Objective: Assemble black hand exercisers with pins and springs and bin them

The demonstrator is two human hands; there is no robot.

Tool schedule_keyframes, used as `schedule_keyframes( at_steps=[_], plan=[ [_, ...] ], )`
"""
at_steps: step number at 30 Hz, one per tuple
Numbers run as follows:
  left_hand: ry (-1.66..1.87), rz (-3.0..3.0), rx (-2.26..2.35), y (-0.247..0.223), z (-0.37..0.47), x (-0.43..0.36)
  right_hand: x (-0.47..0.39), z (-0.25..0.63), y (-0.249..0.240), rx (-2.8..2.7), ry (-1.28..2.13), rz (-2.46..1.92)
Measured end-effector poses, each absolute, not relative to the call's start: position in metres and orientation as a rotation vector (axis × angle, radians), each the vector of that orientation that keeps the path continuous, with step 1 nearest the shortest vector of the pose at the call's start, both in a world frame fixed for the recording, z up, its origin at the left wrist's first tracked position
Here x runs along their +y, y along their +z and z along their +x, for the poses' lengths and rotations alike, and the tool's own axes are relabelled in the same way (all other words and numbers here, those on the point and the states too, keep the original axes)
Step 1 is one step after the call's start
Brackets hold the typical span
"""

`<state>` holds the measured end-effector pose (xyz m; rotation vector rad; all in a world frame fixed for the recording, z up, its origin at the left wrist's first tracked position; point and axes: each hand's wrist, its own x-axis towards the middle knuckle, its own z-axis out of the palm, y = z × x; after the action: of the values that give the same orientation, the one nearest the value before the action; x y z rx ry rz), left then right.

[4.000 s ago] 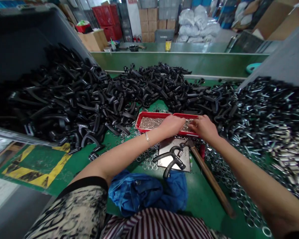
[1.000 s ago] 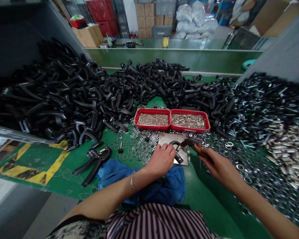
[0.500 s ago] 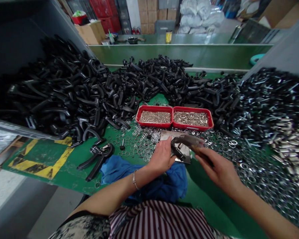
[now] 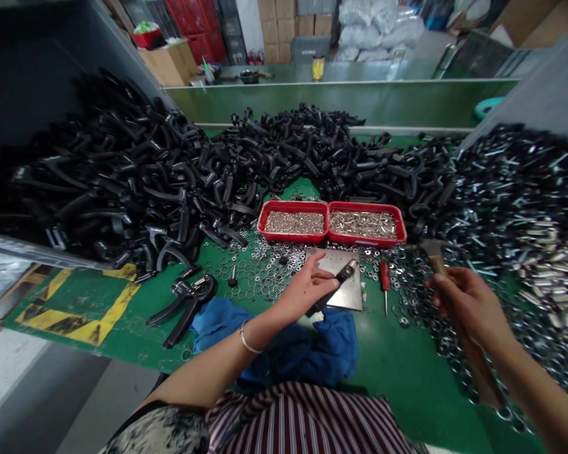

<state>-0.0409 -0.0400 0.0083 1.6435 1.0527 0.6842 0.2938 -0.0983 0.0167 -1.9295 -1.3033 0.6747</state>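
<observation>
Hammer (image 4: 472, 360) in right hand (image 4: 478, 308), fingers wrapped round, black part (image 4: 345, 274) held by left hand (image 4: 299, 295), against thumb, fingers half-spread

Green tabletop (image 4: 397, 353): moderate, diffuse light, dimming softly toward the lower right.
Left crate (image 4: 137, 57): interior sunk in deep shadow, detail lost.
Black handles (image 4: 288, 151): dark, with small pale highlights.
Metal plate (image 4: 348, 293): bright, soft sheen.
Loose rings (image 4: 246, 280): fine glints.
Hammer (image 4: 464, 340): slightly soft outline.
Stacked cartons (image 4: 278, 31): hazy, low in fine detail.
Frame edges: wide-angle stretch, crate walls leaning.
</observation>
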Motion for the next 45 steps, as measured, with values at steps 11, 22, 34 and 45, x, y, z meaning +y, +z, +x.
schedule_keyframes(
  at_steps=[11,22,34,45],
  plan=[
    [0.596,2.028,1.214,0.000,-0.069,-0.008,-0.069,0.230,-0.008,-2.096,0.186,-2.313],
    [0.537,2.267,1.297,0.006,-0.050,-0.028,-0.060,0.230,0.025,-1.545,0.738,-1.794],
    [0.434,2.187,1.336,-0.002,-0.053,-0.024,-0.039,0.139,-0.010,-1.171,1.059,-1.349],
    [0.490,2.167,1.302,-0.011,-0.055,-0.023,-0.037,0.139,-0.002,-1.190,1.116,-1.425]
  ],
)
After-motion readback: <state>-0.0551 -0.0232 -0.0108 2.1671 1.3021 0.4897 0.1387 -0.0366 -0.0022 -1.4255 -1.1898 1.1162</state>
